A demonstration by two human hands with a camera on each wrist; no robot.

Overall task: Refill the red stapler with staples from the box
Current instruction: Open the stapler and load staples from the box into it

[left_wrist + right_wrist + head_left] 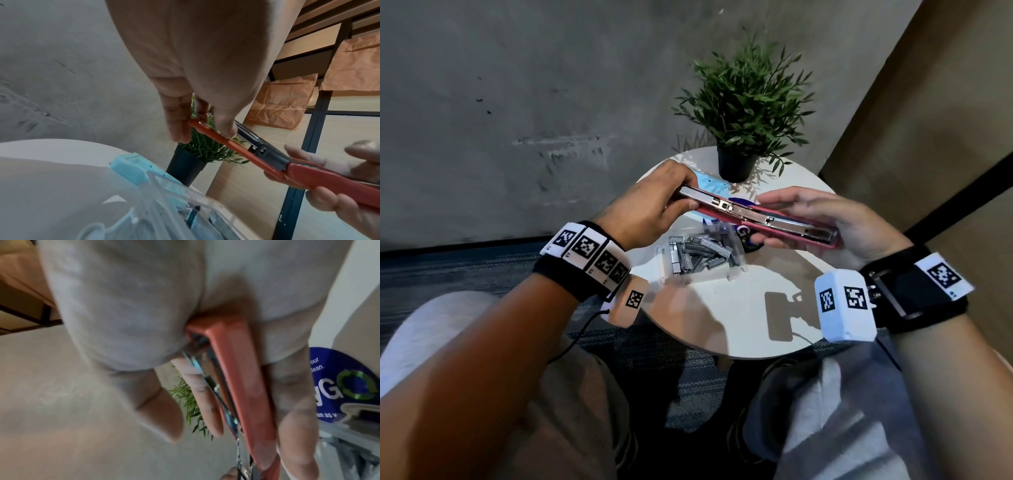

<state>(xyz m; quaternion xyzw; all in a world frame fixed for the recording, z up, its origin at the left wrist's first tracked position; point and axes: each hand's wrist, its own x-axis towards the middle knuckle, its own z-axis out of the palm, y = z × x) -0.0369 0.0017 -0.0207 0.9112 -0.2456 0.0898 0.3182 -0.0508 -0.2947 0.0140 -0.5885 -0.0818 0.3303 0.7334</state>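
Overhead, we hold the red stapler (760,219) above the round white worktop (722,308): left hand (650,202) pinches its metal tip, right hand (835,222) cradles the glossy base. Clear plastic box (702,260) of grey staples lies beneath.

A round white desk (750,329) stood against a grey concrete wall (517,102). At its far edge sat a green plant (748,96) in a black pot (734,168). A blue round sticker (347,386) with white lettering lay on the desk, and a pale blue plastic object (133,168) rested near the pot. Brown paper bags (283,102) sat on shelves (320,43) to the right.
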